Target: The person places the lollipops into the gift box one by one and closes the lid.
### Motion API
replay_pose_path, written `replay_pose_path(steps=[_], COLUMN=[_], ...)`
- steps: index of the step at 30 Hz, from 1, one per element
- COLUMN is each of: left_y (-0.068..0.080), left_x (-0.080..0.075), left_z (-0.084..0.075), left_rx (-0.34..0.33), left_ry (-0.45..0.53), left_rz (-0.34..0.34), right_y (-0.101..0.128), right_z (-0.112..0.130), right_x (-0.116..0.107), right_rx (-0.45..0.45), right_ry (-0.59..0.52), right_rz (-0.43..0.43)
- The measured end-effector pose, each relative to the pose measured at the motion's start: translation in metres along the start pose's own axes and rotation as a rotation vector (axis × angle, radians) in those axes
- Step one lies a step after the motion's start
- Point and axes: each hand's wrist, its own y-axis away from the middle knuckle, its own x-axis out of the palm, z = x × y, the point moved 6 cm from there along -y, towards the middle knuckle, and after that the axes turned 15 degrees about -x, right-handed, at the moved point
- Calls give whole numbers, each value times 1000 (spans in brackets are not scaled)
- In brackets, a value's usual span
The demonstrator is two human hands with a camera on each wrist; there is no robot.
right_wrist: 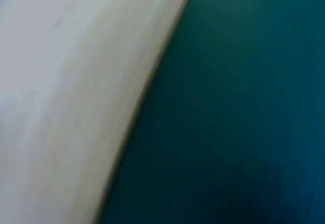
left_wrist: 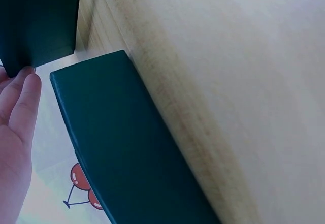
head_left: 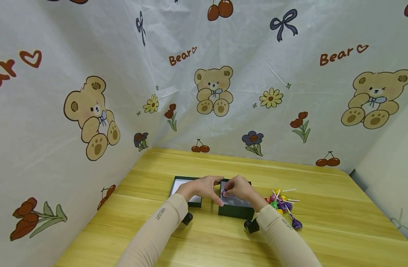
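In the head view a dark green box [head_left: 235,212] with a pale inside stands in the middle of the table. Over its opening my right hand [head_left: 240,188] pinches a lollipop by its small pink-purple head [head_left: 224,193]; the stick is hidden. My left hand [head_left: 204,186] is at the box's left side, thumb and fingers spread apart. Its straight fingers [left_wrist: 23,99] touch the edge of a green box [left_wrist: 40,21] in the left wrist view. Left of the box lies a shallow green tray or lid [head_left: 195,204] with a white inside, partly covered by the left hand.
A heap of wrapped lollipops [head_left: 280,202] in several colours lies right of the box, with a purple lollipop [head_left: 296,223] nearer the front. The wooden table [head_left: 150,163] meets a bear-printed cloth [head_left: 177,129] at the back and left. Green cardboard [right_wrist: 228,107] fills much of the right wrist view.
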Motion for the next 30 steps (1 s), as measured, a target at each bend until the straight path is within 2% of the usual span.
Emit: replay_pose_path(steps=[21, 30], left_y=[-2, -2], left_x=[0, -1], left_z=[2, 2], left_rx=[5, 4], left_ry=[-5, 2], left_rz=[-8, -7], right_y=[1, 0], right_z=[0, -3], right_x=[10, 11], right_rx=[-13, 37], right_ry=[14, 17], right_rz=[61, 53])
